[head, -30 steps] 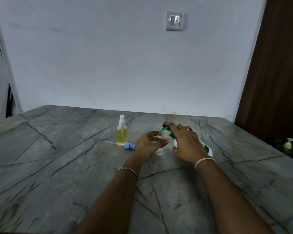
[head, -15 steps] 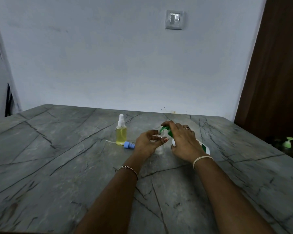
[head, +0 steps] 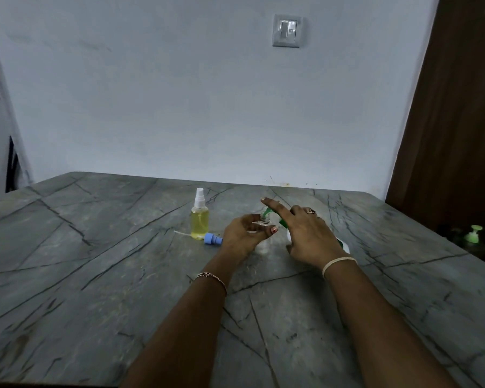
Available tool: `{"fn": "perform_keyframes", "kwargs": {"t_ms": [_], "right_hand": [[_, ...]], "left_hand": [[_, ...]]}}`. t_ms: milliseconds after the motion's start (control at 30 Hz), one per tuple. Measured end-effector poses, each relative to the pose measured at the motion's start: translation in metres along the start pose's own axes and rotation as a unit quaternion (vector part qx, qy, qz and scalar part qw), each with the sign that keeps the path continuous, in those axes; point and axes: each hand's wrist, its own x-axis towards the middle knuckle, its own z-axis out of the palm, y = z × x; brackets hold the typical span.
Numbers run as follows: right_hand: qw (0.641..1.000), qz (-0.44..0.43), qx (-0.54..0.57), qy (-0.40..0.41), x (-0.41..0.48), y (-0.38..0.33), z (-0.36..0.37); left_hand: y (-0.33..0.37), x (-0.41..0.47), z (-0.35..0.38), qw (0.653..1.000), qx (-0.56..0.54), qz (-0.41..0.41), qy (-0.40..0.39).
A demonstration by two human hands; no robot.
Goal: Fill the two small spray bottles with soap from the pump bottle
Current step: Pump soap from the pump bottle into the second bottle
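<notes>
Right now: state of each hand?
Left hand: holds the small clear bottle, fingers curled round it.
Right hand: open, fingers straight over the pump bottle.

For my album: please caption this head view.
Left hand holds a small clear bottle to the tilted pump bottle, right hand over its pump; a filled spray bottle stands beside.
</notes>
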Motion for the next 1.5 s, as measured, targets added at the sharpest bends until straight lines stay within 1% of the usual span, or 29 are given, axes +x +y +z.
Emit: {"fn": "perform_keyframes", "kwargs": {"t_ms": [100, 300, 500, 700, 867, 1133, 1500], "right_hand": [[1.0, 0.019, 0.014, -0.001, 0.003, -0.002, 0.002], [0.999, 0.037, 0.026, 0.02, 0.008, -0.008, 0.008], [0.999, 0.031, 0.007, 0.029, 0.007, -0.006, 0.009], [0.999, 0.031, 0.005, 0.023, 0.006, -0.006, 0.008], [0.998, 0.037, 0.021, 0.04, 0.01, -0.01, 0.01], [0.999, 0.031, -0.016, 0.024, 0.003, -0.005, 0.009], [0.998, 0.04, -0.018, 0.047, 0.007, -0.012, 0.01]], "left_hand": [[0.0, 0.0, -0.001, 1.0, 0.025, 0.015, -0.007], [0.001, -0.001, -0.001, 0.999, 0.044, 0.016, -0.003], [0.003, -0.001, -0.002, 1.0, 0.0, -0.007, -0.002], [0.002, 0.0, -0.003, 1.0, -0.01, -0.014, -0.014], [0.003, 0.001, -0.003, 0.999, -0.018, -0.021, -0.019], [0.003, 0.0, -0.003, 0.999, -0.016, -0.028, -0.014], [0.008, -0.002, -0.004, 0.996, -0.072, -0.048, -0.033]]}}
